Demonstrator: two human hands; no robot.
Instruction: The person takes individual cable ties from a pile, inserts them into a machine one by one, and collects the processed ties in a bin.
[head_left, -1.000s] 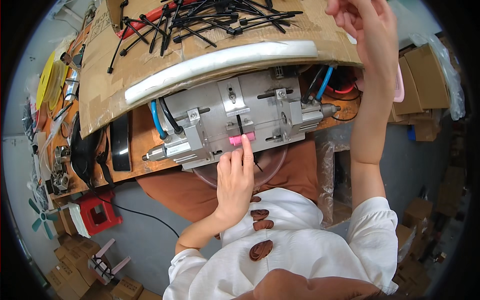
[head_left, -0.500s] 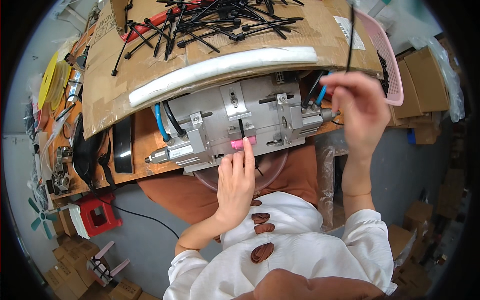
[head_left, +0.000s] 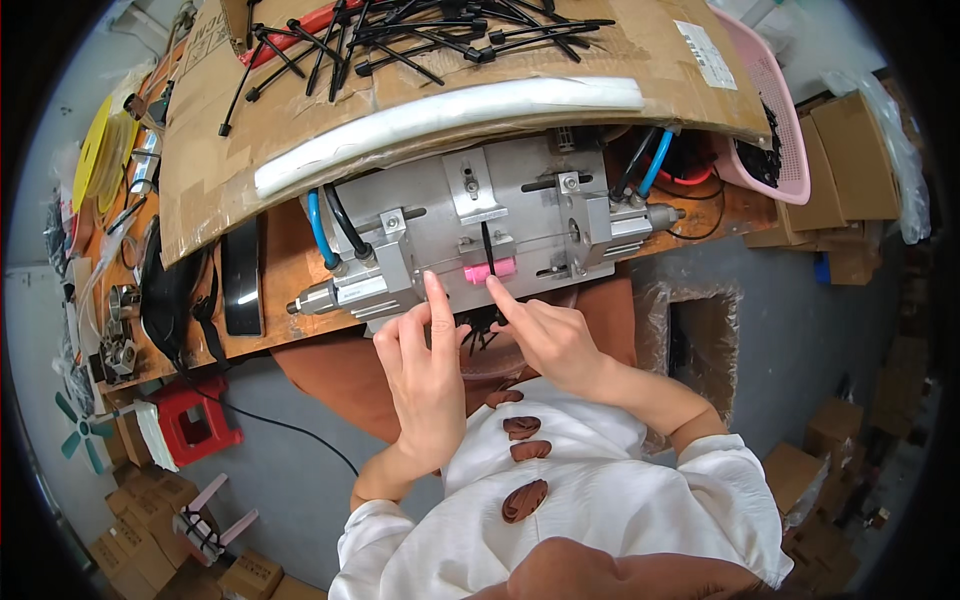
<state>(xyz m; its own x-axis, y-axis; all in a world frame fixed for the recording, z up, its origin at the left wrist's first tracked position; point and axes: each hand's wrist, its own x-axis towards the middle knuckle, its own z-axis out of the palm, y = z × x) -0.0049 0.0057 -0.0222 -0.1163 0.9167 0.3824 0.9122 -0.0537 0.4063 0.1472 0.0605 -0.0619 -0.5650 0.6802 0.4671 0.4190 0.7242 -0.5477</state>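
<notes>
The pink block (head_left: 489, 271) sits at the front face of the metal machine (head_left: 480, 225), with a black tie (head_left: 486, 243) standing upright just above it. Your right hand (head_left: 548, 338) has its index fingertip touching the block's lower edge; the other fingers curl loosely and clamp on nothing. Your left hand (head_left: 425, 370) is just left of the block, index finger stretched up against the machine's front, the rest of the hand slack and empty. The two hands lie close, side by side, below the machine. Blue hoses (head_left: 318, 225) run into the machine on both sides. Above the machine a cardboard sheet (head_left: 330, 100) carries a white tube (head_left: 440, 115) and a heap of black ties (head_left: 400, 35). Right of the machine stands a pink basket (head_left: 770, 110). Left of it, on the floor, is a red stool (head_left: 195, 425).
</notes>
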